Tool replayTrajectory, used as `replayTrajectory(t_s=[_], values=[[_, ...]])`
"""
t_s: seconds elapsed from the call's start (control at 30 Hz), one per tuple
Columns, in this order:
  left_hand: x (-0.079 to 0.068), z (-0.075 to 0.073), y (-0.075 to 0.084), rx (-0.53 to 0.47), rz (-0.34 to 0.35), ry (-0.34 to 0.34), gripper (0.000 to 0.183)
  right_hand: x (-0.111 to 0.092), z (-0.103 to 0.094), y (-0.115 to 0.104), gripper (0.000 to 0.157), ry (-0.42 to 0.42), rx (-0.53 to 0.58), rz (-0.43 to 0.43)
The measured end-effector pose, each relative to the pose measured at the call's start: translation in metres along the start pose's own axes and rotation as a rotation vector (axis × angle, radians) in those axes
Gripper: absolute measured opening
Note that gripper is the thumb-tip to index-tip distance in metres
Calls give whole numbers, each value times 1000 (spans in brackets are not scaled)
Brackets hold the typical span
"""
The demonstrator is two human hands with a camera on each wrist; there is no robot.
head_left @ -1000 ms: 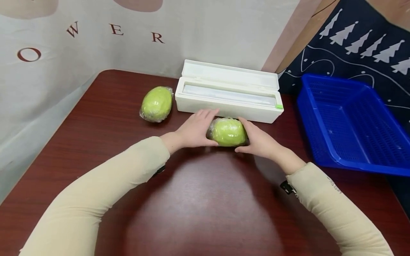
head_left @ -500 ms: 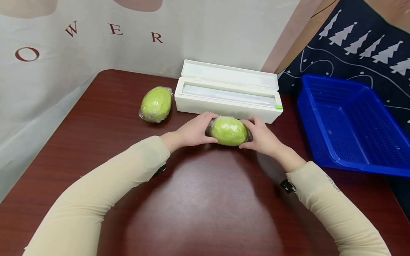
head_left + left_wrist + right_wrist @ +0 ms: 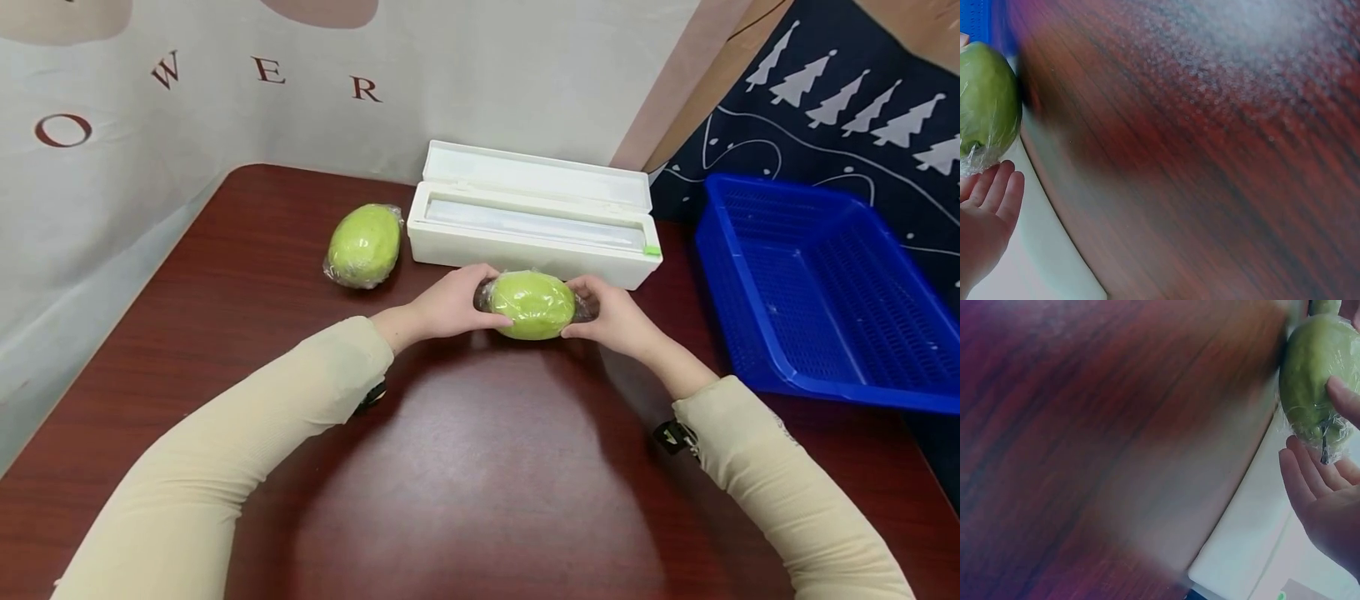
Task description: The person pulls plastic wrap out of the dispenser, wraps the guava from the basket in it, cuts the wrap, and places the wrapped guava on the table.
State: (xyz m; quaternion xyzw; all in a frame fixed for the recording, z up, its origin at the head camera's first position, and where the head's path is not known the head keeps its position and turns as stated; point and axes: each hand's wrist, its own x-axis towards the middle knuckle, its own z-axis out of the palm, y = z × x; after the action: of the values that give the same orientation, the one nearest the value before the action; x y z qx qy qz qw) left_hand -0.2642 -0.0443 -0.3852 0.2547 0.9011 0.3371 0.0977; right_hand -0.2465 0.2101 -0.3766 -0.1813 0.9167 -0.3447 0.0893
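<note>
Between my two hands is an oval green fruit (image 3: 534,304) wrapped in clear cling film. My left hand (image 3: 453,304) holds its left end, thumb across the front. My right hand (image 3: 618,321) grips the right end, with the thumb low at the front. The right wrist view shows gathered film and a dark stem on the fruit (image 3: 1310,381) near the fingers. In the left wrist view my left hand (image 3: 988,219) has its fingertips at the film-covered end. A second wrapped green fruit (image 3: 365,246) lies on the table to the left.
Behind the hands stands a white cling film box (image 3: 532,256), its lid up and a roll inside. A blue plastic basket (image 3: 787,379) sits at the right. The dark red table (image 3: 480,483) ends against a white printed cloth (image 3: 315,125) at the back.
Over the last second, my fingers have shifted round the ends of the fruit, and more of its right end shows. The second fruit, box and basket stay in place.
</note>
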Motion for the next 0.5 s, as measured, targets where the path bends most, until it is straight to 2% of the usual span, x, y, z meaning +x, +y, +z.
replayTrajectory(t_s=[0.3,0.5], values=[[-5,-5,3,-115,-140,-71,46,-2,-4,-1,56,-178,86,27],[-7,-4,5,-147,-177,-116,53,-3,-3,-1,55,-253,135,78]])
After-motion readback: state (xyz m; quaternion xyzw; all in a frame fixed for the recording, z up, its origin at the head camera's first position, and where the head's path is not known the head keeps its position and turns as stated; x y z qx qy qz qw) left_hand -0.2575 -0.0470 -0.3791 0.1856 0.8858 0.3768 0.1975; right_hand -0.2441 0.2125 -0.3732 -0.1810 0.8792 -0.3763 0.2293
